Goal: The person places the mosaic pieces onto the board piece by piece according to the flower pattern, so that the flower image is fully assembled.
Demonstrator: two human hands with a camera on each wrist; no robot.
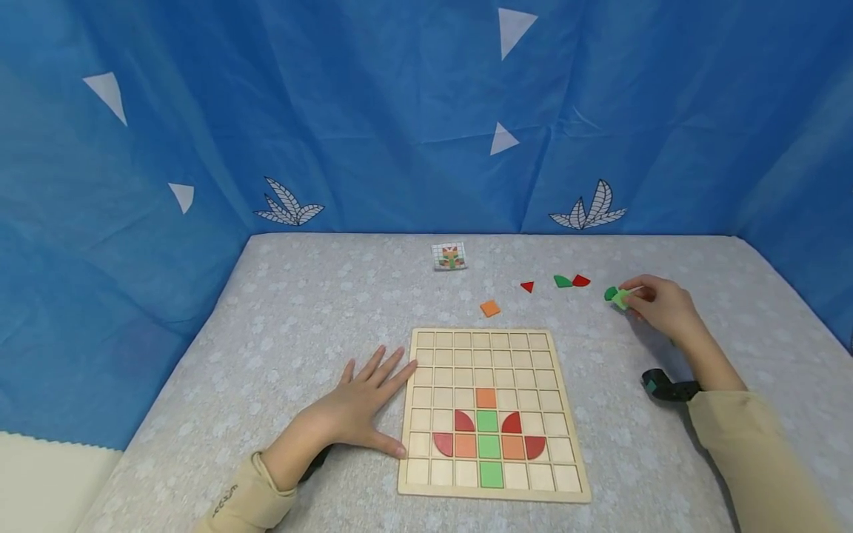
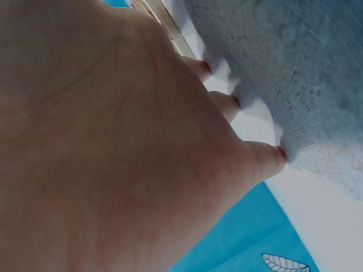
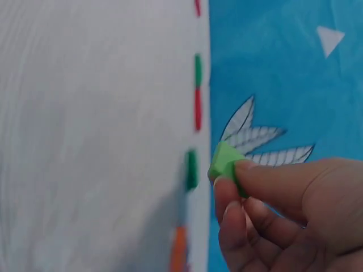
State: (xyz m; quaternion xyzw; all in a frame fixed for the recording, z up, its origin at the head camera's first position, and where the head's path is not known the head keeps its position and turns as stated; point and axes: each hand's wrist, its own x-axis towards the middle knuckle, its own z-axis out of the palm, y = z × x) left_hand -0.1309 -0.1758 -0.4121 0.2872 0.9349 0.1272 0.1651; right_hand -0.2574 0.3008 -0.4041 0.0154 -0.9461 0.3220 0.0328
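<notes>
Between thumb and fingers my right hand (image 1: 661,305) pinches a light green tile (image 3: 224,158), held above the cloth at the right. Just behind it lies a dark green rounded piece (image 1: 610,294), and an orange piece (image 3: 178,249) is partly hidden under the hand. My left hand (image 1: 360,407) has its fingers spread, with the thumb and forefinger at the left edge of a wooden grid board (image 1: 423,400). In the left wrist view, fingertips (image 2: 278,153) touch the cloth. Set in the board are several orange, green and red tiles, including an orange square (image 1: 486,398).
Behind the board lie an orange square tile (image 1: 489,308), a red triangle (image 1: 528,286), a green rounded piece (image 1: 563,281) and a red rounded piece (image 1: 581,280). A small pattern card (image 1: 449,256) is at the back. Blue curtain (image 1: 413,111) borders the table.
</notes>
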